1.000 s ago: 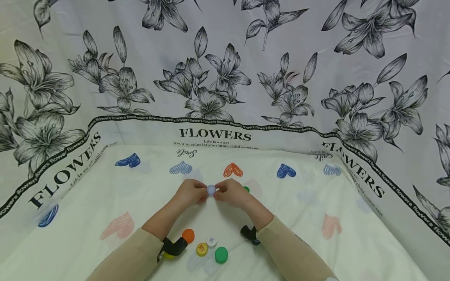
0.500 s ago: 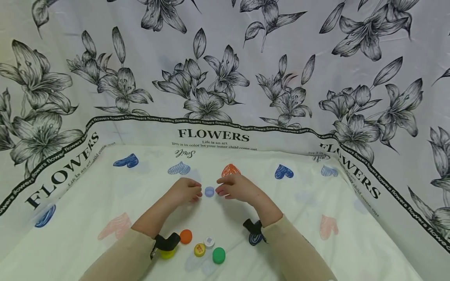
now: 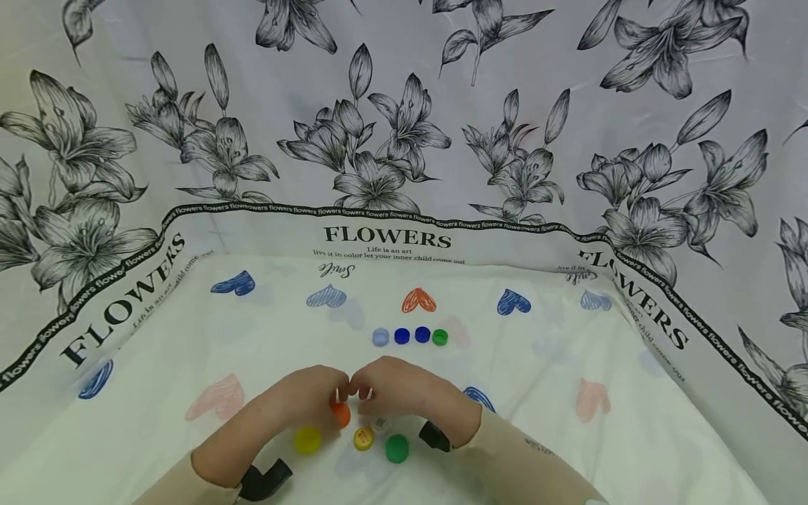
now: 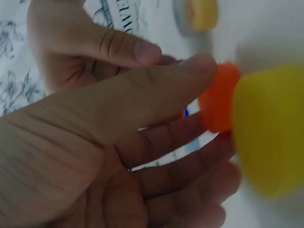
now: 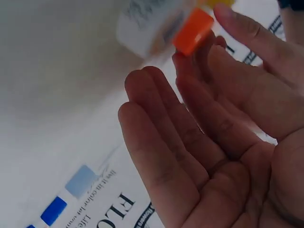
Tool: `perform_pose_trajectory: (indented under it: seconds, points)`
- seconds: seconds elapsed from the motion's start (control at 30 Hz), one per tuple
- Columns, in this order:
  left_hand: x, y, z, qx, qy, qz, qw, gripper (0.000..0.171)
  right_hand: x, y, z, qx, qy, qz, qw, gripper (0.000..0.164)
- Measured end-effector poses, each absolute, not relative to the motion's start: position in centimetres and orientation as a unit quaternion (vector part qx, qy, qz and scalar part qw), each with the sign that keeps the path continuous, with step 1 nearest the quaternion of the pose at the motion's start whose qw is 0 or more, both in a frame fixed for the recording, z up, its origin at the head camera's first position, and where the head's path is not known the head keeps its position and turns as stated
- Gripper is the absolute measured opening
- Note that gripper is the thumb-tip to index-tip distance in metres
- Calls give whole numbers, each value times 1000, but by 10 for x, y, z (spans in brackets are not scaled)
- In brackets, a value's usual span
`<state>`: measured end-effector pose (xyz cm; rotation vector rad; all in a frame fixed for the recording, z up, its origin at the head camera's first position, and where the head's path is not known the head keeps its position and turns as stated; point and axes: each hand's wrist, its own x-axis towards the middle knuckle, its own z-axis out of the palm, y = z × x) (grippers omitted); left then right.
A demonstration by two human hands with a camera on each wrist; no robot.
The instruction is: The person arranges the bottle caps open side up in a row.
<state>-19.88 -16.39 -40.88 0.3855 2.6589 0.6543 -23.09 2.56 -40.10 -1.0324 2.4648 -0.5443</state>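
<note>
Bracketing an orange bottle cap between its thumb and other fingers, the left hand is low over a white cloth printed with hearts; its fingers are extended and loosely bent, with the thumb set apart, and whether they touch the cap I cannot tell. Beside it the right hand has its fingers held out loosely, side by side, with nothing in its grasp, fingertips close to the left hand's. Around the orange cap, near the person, lie a larger yellow cap by the left hand, a white cap just below the right hand, a small yellow cap with red print and a green cap. Farther out on the cloth, beyond both hands, a light blue cap, one dark blue cap, another dark blue cap and a small green cap stand in a row, left to right. Behind hangs a pale curtain patterned with black lilies and lettered "FLOWERS".
</note>
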Motion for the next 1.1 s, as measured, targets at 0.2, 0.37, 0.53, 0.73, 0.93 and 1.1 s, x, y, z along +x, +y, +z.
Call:
perform_pose_trajectory:
  seconds: [0.2, 0.37, 0.53, 0.73, 0.93, 1.1]
  points:
    - [-194, -156, -413, 131, 951, 223, 171, 32, -226, 15, -416, -372, 895, -178, 171, 20]
    - [-197, -159, -411, 128, 940, 264, 173, 29, -227, 13, -422, -374, 893, -192, 163, 18]
    - [-205, -173, -406, 147, 918, 321, 179, 12, -232, 17, -419, -391, 882, -224, 139, 18]
    - [-232, -188, -385, 110, 861, 456, 196, 11, -252, 22, -394, -354, 879, -302, 105, 15]
    - [-259, -178, -384, 36, 857, 502, 114, 19, -279, 16, -388, -260, 894, -359, 69, 14]
    - [-272, -162, -404, 9, 858, 509, 62, 21, -295, 18, -405, -229, 897, -375, 52, 12]
